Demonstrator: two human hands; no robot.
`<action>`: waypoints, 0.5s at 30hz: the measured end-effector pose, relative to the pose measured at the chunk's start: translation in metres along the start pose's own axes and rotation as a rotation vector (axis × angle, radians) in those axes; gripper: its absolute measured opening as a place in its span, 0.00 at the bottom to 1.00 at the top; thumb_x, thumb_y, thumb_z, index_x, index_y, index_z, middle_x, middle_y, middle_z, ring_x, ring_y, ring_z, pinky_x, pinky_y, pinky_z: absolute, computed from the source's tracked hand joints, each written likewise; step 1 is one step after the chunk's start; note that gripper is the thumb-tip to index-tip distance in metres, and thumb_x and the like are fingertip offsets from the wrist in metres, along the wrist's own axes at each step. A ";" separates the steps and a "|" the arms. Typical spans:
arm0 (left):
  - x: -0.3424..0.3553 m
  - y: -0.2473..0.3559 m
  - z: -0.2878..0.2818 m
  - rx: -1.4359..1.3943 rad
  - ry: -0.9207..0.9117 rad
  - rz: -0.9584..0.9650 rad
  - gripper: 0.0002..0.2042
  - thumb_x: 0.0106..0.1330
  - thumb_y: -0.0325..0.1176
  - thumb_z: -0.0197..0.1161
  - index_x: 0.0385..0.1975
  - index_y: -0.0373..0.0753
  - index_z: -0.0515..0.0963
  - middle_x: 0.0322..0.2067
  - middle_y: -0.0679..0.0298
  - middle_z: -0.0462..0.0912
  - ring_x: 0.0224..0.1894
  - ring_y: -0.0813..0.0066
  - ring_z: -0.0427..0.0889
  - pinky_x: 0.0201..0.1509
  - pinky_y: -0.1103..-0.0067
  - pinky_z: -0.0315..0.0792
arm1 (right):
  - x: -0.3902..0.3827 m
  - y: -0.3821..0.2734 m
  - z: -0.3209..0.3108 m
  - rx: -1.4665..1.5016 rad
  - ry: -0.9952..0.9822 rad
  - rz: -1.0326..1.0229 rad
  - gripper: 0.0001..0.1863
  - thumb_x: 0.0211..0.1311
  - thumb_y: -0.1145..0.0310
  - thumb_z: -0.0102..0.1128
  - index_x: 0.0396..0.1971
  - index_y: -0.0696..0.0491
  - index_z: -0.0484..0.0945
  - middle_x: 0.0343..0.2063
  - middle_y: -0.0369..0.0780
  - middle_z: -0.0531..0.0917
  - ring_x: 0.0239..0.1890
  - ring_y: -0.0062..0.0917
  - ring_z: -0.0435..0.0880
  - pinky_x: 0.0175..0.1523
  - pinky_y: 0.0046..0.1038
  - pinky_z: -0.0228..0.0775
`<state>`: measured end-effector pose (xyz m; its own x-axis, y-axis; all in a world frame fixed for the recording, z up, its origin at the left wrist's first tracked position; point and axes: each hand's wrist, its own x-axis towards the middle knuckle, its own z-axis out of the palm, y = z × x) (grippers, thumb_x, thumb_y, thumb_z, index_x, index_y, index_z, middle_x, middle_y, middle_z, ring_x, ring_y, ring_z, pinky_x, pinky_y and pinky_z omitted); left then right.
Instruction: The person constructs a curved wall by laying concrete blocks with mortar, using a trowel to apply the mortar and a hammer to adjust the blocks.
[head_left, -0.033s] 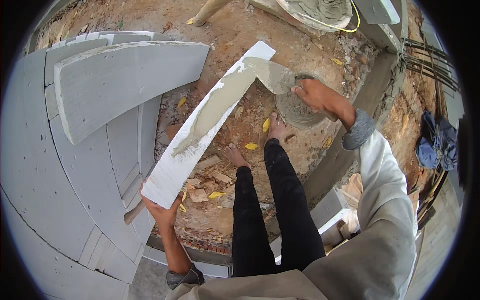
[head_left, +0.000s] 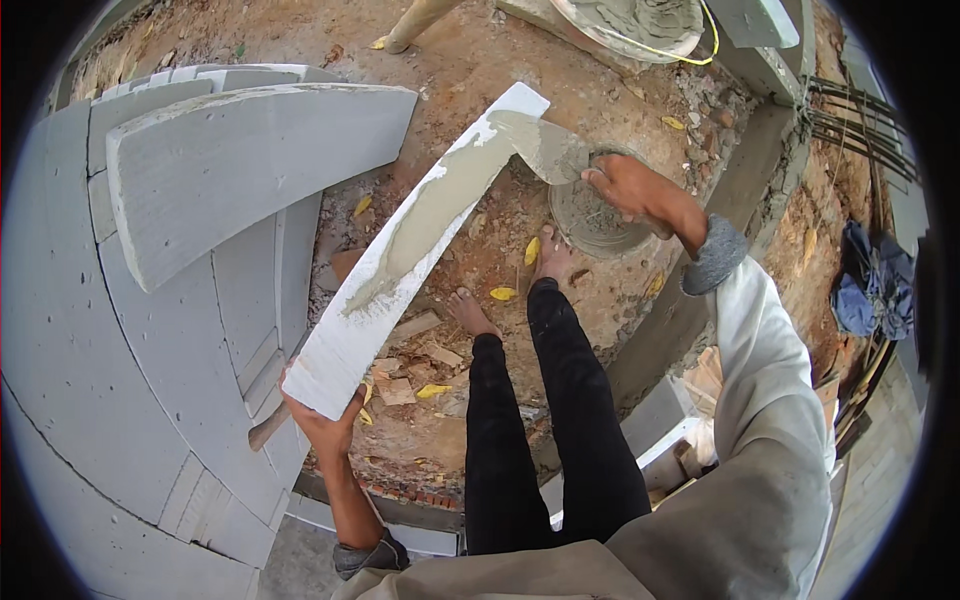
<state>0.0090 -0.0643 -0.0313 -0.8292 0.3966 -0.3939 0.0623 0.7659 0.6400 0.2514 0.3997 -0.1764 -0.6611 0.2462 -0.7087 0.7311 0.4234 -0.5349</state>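
My left hand (head_left: 328,430) is closed around the near end of a long, narrow white block (head_left: 335,358), which slants away up and to the right. A band of wet grey mortar (head_left: 425,232) covers the far and middle parts of its upper face; the near end is bare. My right hand (head_left: 640,192) grips a trowel, its handle mostly hidden in the fingers. The mortar-smeared trowel blade (head_left: 550,152) touches the block's right edge near the far end. Under my right hand stands a round mortar bucket (head_left: 600,232), grey with residue inside.
To the left rises a wall of large grey-white blocks (head_left: 150,350), with a big cut block (head_left: 260,165) leaning out from it. A wooden handle (head_left: 268,428) pokes out beside my left hand. A mortar tub (head_left: 650,22) stands at the far right. Steel bars (head_left: 860,125) jut at right.
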 end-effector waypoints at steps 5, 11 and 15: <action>-0.002 -0.003 0.001 -0.006 -0.001 -0.023 0.49 0.40 0.30 0.83 0.66 0.33 0.60 0.58 0.55 0.72 0.61 0.64 0.73 0.67 0.68 0.67 | 0.037 0.026 0.009 0.332 -0.094 0.145 0.26 0.77 0.52 0.48 0.33 0.63 0.76 0.20 0.41 0.77 0.18 0.26 0.81 0.26 0.34 0.76; 0.000 0.003 0.003 -0.054 0.010 -0.052 0.50 0.40 0.28 0.82 0.66 0.31 0.60 0.59 0.54 0.72 0.61 0.64 0.73 0.67 0.68 0.67 | 0.018 0.022 0.010 0.798 -0.031 0.489 0.23 0.75 0.49 0.50 0.32 0.56 0.72 0.19 0.33 0.71 0.11 0.23 0.72 0.17 0.26 0.72; 0.002 0.018 0.002 -0.024 0.031 -0.049 0.48 0.40 0.27 0.81 0.64 0.32 0.61 0.58 0.54 0.72 0.61 0.64 0.74 0.66 0.67 0.67 | 0.011 0.024 -0.018 0.867 -0.193 0.508 0.22 0.76 0.49 0.49 0.32 0.54 0.71 0.20 0.33 0.71 0.13 0.20 0.73 0.17 0.24 0.72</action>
<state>0.0098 -0.0486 -0.0211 -0.8477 0.3424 -0.4051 0.0080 0.7719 0.6357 0.2582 0.4282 -0.1888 -0.2570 0.0440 -0.9654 0.8381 -0.4872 -0.2454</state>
